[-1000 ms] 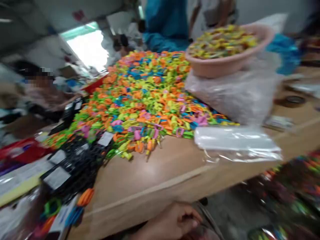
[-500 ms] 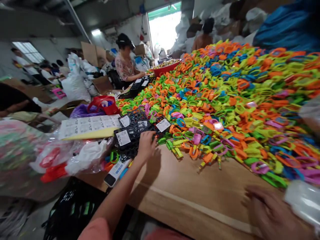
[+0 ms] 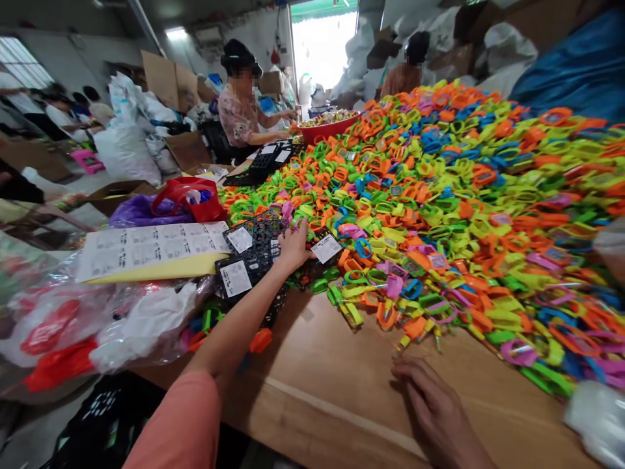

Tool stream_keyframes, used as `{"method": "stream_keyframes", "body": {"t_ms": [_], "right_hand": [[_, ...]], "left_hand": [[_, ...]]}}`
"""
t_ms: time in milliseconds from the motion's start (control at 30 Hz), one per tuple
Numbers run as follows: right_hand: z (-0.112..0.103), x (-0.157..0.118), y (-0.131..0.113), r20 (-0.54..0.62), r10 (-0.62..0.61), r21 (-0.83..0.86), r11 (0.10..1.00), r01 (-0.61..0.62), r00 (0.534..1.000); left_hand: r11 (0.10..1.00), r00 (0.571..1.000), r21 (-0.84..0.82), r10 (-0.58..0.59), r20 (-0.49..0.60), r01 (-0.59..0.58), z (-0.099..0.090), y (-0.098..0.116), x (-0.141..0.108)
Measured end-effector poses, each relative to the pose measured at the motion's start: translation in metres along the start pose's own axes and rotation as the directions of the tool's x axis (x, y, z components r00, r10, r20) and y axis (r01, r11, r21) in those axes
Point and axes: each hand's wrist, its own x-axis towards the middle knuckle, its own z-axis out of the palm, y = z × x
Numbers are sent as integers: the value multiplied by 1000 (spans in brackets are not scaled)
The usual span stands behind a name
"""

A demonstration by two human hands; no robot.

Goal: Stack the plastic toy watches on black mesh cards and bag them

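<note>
My left hand (image 3: 294,247) reaches over the black plastic mesh baskets (image 3: 266,260), its fingers apart. Whether the fingertips touch a basket is hard to tell. White printed labels (image 3: 236,278) lie on these baskets, and another label (image 3: 326,248) is just right of the hand. My right hand (image 3: 437,407) rests low over the wooden table (image 3: 336,365), with loosely stretched fingers and nothing visible in them. Beyond both hands rises a big heap of colourful toy wristwatches (image 3: 420,202) in orange, green, yellow, blue and pink.
To the left lie label sheets (image 3: 151,251), a red bag (image 3: 193,198) and clear plastic bags (image 3: 146,319). A translucent plastic object (image 3: 598,417) is at the right edge. Across the heap a person (image 3: 239,104) sits by a red basin (image 3: 329,129); another person (image 3: 405,68) is farther back.
My left hand has moved forward over the baskets. My right hand has come leftward over the table, away from the translucent object. The view has shifted slightly, and my left arm now hides the white box.
</note>
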Motion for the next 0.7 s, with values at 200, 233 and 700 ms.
{"method": "stream_keyframes", "body": {"t_ms": [200,233,700], "right_hand": [[0,-12,7,42,73,10,997,-73,996],[1,-12,7,50,69,16,997,-70,996],[18,-17,3,213,30,133,989,-59,977]], "left_hand": [[999,999,-44,-7,42,8,-25,-17,22],[999,999,-49,-2,49,5,-28,-18,22],[963,988,-237,101,-115,-127,-7,16,37]]}}
